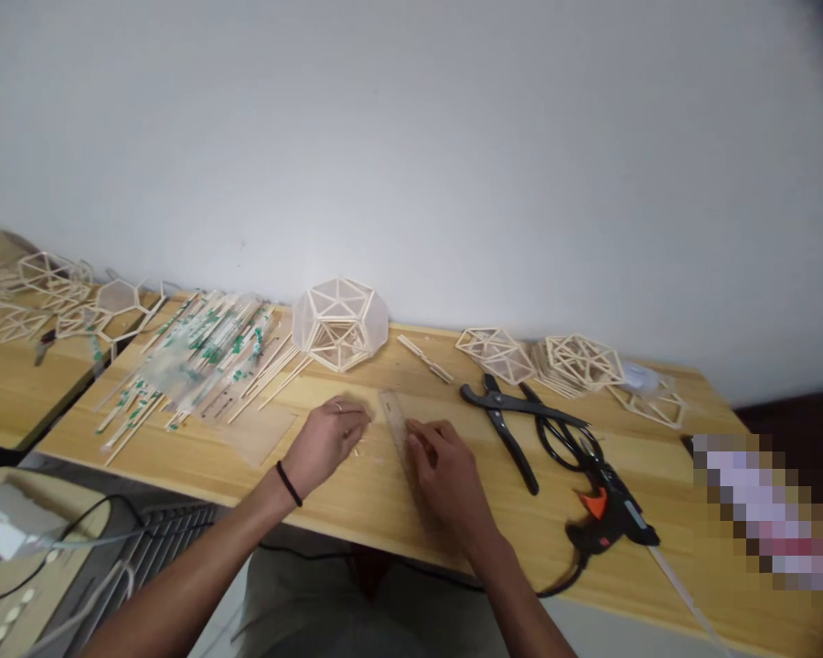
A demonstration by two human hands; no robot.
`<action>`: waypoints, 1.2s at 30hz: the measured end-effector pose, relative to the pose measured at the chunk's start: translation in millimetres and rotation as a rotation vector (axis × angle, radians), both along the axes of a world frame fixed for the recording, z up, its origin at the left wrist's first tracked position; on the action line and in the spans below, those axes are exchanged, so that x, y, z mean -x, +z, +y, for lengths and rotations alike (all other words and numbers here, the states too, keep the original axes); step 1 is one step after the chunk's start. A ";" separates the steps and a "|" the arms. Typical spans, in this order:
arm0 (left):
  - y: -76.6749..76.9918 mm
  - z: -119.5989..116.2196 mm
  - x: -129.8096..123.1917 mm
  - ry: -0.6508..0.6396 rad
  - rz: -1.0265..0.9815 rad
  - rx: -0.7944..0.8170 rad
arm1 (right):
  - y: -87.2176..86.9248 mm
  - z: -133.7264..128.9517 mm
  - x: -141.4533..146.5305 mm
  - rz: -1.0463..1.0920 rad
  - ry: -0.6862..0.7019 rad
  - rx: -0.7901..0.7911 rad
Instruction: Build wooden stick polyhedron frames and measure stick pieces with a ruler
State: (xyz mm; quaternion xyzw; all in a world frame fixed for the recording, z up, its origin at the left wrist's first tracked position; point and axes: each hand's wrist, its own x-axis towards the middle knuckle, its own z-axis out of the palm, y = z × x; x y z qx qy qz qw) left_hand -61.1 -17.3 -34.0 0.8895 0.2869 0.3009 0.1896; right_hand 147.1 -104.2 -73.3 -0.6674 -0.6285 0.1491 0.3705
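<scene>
My left hand, with a ring and a black band at the wrist, hovers low over the wooden table. Its fingers are curled together, and whatever they may pinch is too small to make out. Small light scraps lie by its fingertips. To the right, my right hand is closed at the edge of a clear ruler, which lies slanted on the tabletop. Beyond both hands stands a faceted dome of thin wooden sticks with translucent panels. Short cut sticks lie right of the dome.
Wrapped and loose sticks cover the left of the table. Long-handled black cutters, black-handled scissors and a glue gun lie right. Stick frames sit against the wall. A black cable runs off the front edge.
</scene>
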 end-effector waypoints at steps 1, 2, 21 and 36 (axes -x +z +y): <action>3.1 4.0 2.1 0.026 -0.029 -0.005 | 3.3 4.1 -1.4 -0.006 -0.010 -0.016; 6.3 7.6 4.2 0.053 -0.060 -0.014 | 8.1 10.5 -2.4 -0.011 -0.022 -0.034; 33.0 80.0 16.1 0.458 -0.142 -0.370 | 60.2 115.6 57.1 -0.443 0.223 0.092; 36.3 78.0 19.4 0.543 -0.036 -0.430 | 70.7 106.8 66.2 -0.180 0.280 -0.048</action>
